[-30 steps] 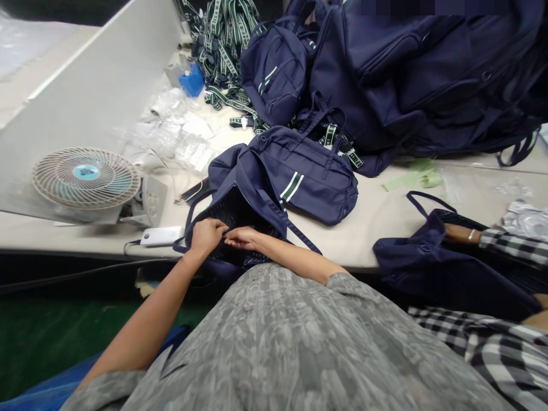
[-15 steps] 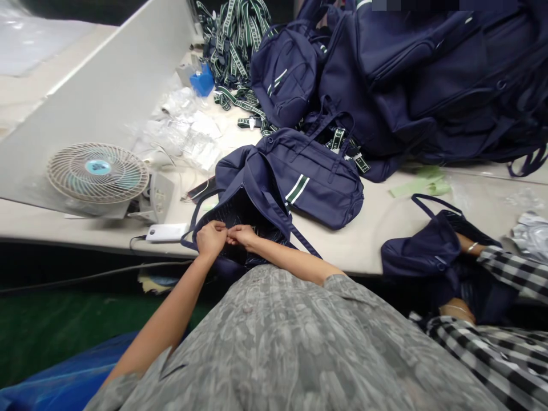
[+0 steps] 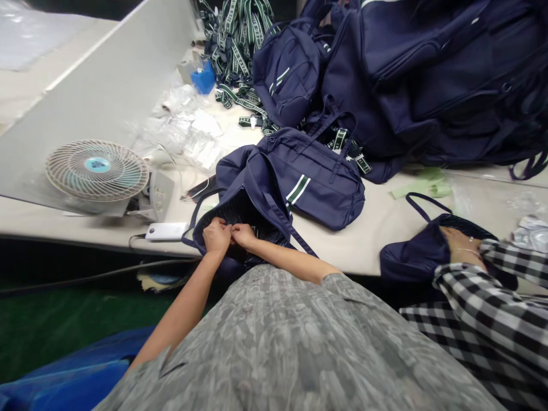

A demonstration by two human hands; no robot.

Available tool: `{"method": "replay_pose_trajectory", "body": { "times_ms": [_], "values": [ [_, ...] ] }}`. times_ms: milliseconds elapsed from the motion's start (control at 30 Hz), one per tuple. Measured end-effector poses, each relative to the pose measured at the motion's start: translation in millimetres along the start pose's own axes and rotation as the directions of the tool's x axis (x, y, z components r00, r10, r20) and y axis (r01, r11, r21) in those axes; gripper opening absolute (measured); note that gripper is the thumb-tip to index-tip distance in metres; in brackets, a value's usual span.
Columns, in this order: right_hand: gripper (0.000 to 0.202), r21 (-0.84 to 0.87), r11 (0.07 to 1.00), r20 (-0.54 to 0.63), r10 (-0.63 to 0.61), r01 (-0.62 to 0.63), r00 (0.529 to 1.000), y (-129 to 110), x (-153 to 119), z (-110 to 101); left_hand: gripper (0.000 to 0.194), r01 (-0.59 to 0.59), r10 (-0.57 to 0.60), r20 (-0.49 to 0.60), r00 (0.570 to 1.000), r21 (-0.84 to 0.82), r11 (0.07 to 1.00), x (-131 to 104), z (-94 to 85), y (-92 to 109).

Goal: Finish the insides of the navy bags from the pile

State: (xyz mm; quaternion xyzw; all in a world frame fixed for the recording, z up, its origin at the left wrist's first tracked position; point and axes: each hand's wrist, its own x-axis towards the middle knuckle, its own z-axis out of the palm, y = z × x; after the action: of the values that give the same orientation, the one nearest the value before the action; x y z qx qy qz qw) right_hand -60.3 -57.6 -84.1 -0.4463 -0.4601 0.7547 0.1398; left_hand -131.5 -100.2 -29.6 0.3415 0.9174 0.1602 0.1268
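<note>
A navy duffel bag [image 3: 257, 174] lies at the table's front edge with its mouth gaping towards me. My left hand [image 3: 217, 235] is at the left of that opening, its fingers bent into a pinch. Close against it, my right hand [image 3: 244, 235] pinches too, knuckles towards the left hand. Whatever the fingertips hold is too small or hidden to make out. The bag's dark patterned lining surrounds both hands. Behind it rests a second navy bag [image 3: 325, 181] with a green and white stripe.
A fan [image 3: 97, 170] and a white power bank [image 3: 166, 231] sit to the left. Printed green straps [image 3: 240, 45] and a heap of navy bags [image 3: 428, 85] fill the back. At right, a co-worker's checked sleeve [image 3: 483, 291] reaches into another navy bag [image 3: 411, 251].
My two hands have shifted slightly right and remain close together inside the bag's mouth. At right, the co-worker's lower hand has moved up to the bag there.
</note>
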Motion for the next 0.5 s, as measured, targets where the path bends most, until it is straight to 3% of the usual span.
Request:
{"method": "replay_pose_trajectory", "body": {
  "times_ms": [167,300,500],
  "values": [
    [0.02,0.005,1.0,-0.012,-0.007,0.007,1.0,1,3,-1,0.019,0.003,-0.001,-0.037,0.999,0.064,0.998,2,3.3,6],
    [0.018,-0.004,1.0,-0.027,-0.013,0.013,1.0,3,5,-3,0.026,0.0,0.006,-0.06,0.998,0.092,0.996,1,6.2,13],
    [0.016,0.008,1.0,-0.01,-0.018,0.018,1.0,6,7,-3,0.029,-0.028,0.028,-0.079,0.996,0.004,1.0,5,8.1,12]
  ]
}}
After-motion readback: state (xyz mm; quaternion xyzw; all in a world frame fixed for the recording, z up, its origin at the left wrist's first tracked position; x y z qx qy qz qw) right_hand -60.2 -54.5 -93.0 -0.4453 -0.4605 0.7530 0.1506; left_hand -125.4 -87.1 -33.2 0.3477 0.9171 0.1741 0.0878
